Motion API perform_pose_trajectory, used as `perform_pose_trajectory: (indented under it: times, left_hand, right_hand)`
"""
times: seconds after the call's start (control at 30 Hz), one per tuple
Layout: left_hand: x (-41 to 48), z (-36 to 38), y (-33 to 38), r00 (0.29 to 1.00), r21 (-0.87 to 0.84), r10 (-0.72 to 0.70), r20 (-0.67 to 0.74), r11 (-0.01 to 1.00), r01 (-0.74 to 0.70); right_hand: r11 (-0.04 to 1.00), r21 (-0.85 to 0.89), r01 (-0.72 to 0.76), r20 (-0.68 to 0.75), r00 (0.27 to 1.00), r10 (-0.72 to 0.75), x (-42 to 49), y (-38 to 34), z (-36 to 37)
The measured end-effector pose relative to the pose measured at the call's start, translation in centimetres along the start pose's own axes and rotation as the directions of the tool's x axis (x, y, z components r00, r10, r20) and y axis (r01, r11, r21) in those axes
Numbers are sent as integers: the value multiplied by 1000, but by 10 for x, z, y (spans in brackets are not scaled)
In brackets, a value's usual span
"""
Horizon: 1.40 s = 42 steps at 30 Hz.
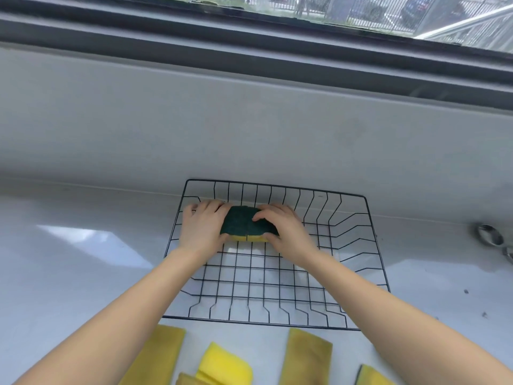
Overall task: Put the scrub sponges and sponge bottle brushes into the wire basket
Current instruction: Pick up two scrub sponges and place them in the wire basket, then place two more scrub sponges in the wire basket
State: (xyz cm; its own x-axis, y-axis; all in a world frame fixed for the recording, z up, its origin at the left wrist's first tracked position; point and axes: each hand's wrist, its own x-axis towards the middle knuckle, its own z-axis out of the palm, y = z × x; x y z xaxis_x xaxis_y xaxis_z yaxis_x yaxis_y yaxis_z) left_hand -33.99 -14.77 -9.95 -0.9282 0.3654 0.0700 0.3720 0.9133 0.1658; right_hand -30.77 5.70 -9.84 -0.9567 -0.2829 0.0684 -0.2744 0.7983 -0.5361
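A black wire basket (349, 262) sits on the white counter against the back wall. Inside it, at the far left, two green-topped yellow scrub sponges (244, 222) lie side by side. My left hand (201, 227) grips their left end and my right hand (283, 232) grips their right end, fingers curled over the green tops. In front of the basket lie more yellow sponges: one at the left (158, 357), a bright one in the middle (224, 365), one to its right (304, 357) and a green-edged one at the far right (372, 377). No bottle brush is visible.
A grey wall and window ledge rise right behind the basket. A shiny metal object (488, 234) lies at the counter's far right edge. Small dark specks (466, 291) dot the counter right of the basket.
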Motion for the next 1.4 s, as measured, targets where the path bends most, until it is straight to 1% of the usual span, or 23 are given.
perform_pose_trajectory:
  times: [0.2, 0.3, 0.37, 0.43, 0.5, 0.57, 0.63, 0.7, 0.77, 0.83, 0.9, 0.97, 1.03, 1.1, 1.17, 1.23, 1.33, 1.4]
  left_hand:
    - [-2, 1, 2, 1000, 48, 2, 16, 999, -3]
    - [-5, -5, 4, 999, 45, 3, 52, 999, -6]
    - [-14, -13, 11, 998, 15, -14, 59, 1000, 13]
    - [-30, -26, 26, 999, -75, -36, 1, 997, 36]
    - [-57, -40, 47, 996, -224, -25, -86, 975, 5]
    - [-89, -52, 68, 989, -342, 26, -146, 937, -75]
    - [-123, -57, 83, 980, -413, 52, -192, 901, -129]
    - [-154, -59, 93, 977, -467, 28, -211, 876, -126]
    - [-184, -58, 102, 981, -492, 25, -193, 863, -118]
    - [-208, -54, 111, 989, -478, 71, -126, 870, -123]
    - [-214, -43, 114, 996, -484, 89, 11, 872, -72]
    - [-221, -36, 122, 989, -461, 89, 118, 887, -25]
    - [-226, -30, 134, 977, -442, 101, 186, 897, -8]
    - [-229, -27, 145, 978, -454, 86, 192, 891, 11]
    - [-228, -24, 156, 984, -460, 40, 174, 886, 46]
    - [-224, -21, 167, 979, -441, -19, 204, 891, 109]
    - [-215, -16, 184, 954, -386, -93, 285, 900, 203]
    - [-210, -12, 195, 942, -340, -114, 314, 914, 223]
  right_hand:
    - [998, -55, -23, 9, 1000, 24, -1, -5, 5]
    - [994, -73, -80, 66, 994, 85, 1, -14, -5]
    - [990, -33, -136, 74, 988, 138, -6, -25, -15]
    - [978, 130, -163, -18, 986, 167, -26, -39, -25]
    - [955, 263, -140, -119, 977, 176, -58, -56, -34]
    - [944, 304, -127, -170, 968, 184, -94, -70, -40]
    - [933, 333, -133, -205, 956, 209, -131, -80, -47]
    - [925, 349, -152, -248, 937, 248, -169, -85, -53]
    - [923, 343, -174, -288, 916, 280, -208, -86, -58]
    - [921, 324, -219, -286, 905, 316, -249, -85, -60]
    - [909, 302, -287, -239, 900, 363, -270, -74, -56]
    - [893, 271, -360, -206, 884, 419, -294, -66, -55]
    - [877, 241, -416, -189, 866, 463, -313, -59, -56]
    - [884, 156, -441, -158, 872, 463, -324, -53, -55]
    - [897, -19, -441, -101, 894, 437, -328, -47, -50]
    - [901, -154, -406, -32, 913, 406, -327, -41, -43]
    - [902, -241, -357, 54, 923, 380, -316, -37, -31]
    - [890, -257, -376, 106, 905, 413, -311, -36, -25]
